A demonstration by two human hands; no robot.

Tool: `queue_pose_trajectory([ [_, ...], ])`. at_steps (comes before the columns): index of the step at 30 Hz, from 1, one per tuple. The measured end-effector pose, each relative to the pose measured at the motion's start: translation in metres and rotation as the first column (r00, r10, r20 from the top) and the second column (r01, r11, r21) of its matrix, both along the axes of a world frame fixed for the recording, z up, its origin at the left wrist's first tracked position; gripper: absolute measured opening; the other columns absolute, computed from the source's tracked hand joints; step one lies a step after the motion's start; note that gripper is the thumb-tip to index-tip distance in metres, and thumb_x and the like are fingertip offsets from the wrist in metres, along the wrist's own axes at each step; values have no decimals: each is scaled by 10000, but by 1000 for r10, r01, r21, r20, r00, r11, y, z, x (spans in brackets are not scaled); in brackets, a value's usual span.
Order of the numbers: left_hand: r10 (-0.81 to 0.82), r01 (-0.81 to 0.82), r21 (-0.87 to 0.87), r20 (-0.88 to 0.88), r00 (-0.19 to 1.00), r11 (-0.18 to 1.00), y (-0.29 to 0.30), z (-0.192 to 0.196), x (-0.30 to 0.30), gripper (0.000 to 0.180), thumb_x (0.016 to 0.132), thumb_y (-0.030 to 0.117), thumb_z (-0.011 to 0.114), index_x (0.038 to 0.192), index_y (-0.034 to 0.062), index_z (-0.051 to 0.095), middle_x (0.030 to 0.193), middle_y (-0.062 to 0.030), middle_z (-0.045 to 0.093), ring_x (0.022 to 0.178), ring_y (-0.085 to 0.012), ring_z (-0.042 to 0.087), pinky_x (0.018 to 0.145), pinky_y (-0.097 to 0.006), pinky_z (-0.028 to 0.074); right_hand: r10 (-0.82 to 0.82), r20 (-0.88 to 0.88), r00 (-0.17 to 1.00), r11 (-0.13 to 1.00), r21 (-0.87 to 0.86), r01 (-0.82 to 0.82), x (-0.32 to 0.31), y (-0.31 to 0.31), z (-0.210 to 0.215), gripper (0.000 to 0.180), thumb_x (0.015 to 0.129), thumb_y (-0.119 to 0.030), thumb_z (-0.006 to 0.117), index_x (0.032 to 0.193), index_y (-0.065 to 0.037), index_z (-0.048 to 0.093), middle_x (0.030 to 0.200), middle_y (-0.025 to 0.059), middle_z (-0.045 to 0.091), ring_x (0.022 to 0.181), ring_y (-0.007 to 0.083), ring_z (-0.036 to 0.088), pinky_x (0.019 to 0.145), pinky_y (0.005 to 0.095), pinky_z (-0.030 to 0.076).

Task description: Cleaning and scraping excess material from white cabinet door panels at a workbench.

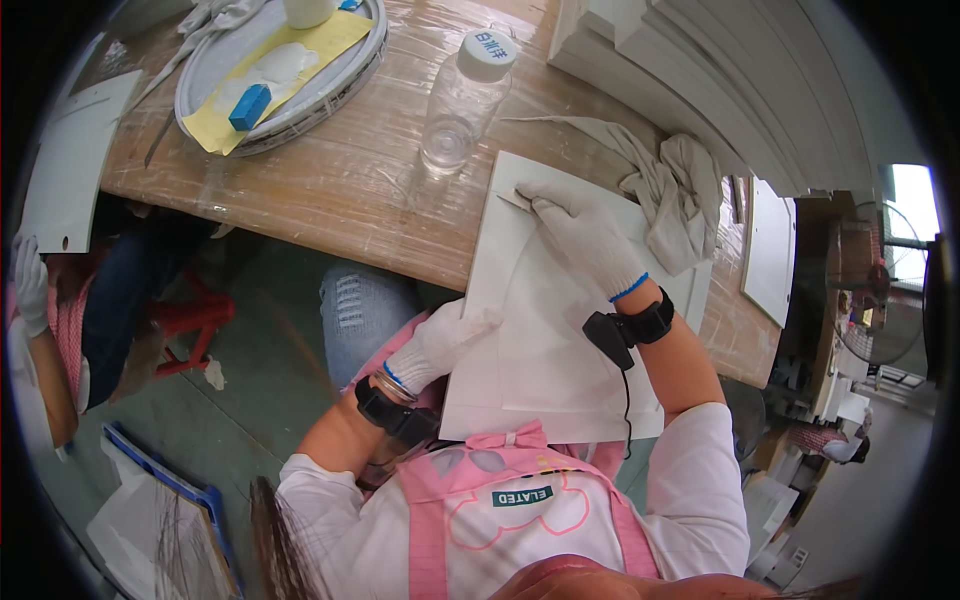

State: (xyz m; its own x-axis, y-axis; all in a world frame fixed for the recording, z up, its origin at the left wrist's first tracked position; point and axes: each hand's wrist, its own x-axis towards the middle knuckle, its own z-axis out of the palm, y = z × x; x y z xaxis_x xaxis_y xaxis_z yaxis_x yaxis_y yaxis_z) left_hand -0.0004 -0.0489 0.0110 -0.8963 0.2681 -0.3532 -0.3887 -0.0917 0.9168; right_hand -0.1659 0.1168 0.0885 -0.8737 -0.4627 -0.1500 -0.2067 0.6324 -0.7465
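A white panel (540, 345) with a recessed middle leans from the table edge toward my lap. My left hand (440, 345), in a white knit glove, is closed on the panel's left edge, its fingertips over the front face. My right hand (580, 230), gloved alike, is over the panel's upper part. Its thumb and fingers pinch a small thin, pale flat piece (515, 201) against the panel near the upper left corner; the kind of piece is unclear. A crumpled beige cloth (685, 200) lies right of this hand.
A clear bottle (460, 110) with a white cap stands beyond the panel. At the far left, a round lid (345, 95) carries yellow paper (210, 125), white paste and a blue block (249, 107). White panels (720, 80) stack at the far right. A co-worker's gloved hand (31, 285) holds another panel.
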Motion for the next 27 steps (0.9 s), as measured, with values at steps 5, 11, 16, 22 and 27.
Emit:
queue_pose_trajectory([
  [5,-7,4,-39,-75,997,999,1,-2,-1,411,994,371,558,1137,-5,639,980,-103,689,885,-164,623,827,-311,498,16,-92,996,1000,-8,-16,6,-8,4,293,946,-173,537,1179,-72,683,1141,144,696,1050,287,662,928,329,501],
  [11,19,-15,61,-72,997,998,5,-13,1,393,984,353,573,1118,-10,645,979,-102,690,885,-164,628,824,-311,501,-12,-9,1000,999,-50,12,3,1,-3,285,948,-165,534,1158,-47,688,1167,135,692,1083,280,652,948,333,492],
  [16,9,-7,17,-93,996,1000,1,-12,0,389,981,345,580,1126,-11,645,992,-108,691,905,-172,632,832,-309,501,-224,359,906,933,-190,306,4,-6,12,331,995,-188,521,1232,27,607,1031,126,719,983,155,665,802,263,514],
  [22,81,-81,5,-170,982,997,1,-11,4,388,977,338,589,1144,-7,645,1025,-113,692,935,-175,634,841,-310,502,302,737,605,905,-421,62,28,-10,37,229,996,-214,562,1110,-27,630,953,45,665,885,88,593,749,214,477],
  [27,60,-56,64,-68,996,996,4,-14,4,362,968,311,596,1145,1,648,1027,-107,692,915,-174,638,831,-305,505,-1,518,855,940,-291,178,12,-19,29,206,1005,-208,553,1099,-57,656,989,-36,669,839,13,515,735,193,431],
])
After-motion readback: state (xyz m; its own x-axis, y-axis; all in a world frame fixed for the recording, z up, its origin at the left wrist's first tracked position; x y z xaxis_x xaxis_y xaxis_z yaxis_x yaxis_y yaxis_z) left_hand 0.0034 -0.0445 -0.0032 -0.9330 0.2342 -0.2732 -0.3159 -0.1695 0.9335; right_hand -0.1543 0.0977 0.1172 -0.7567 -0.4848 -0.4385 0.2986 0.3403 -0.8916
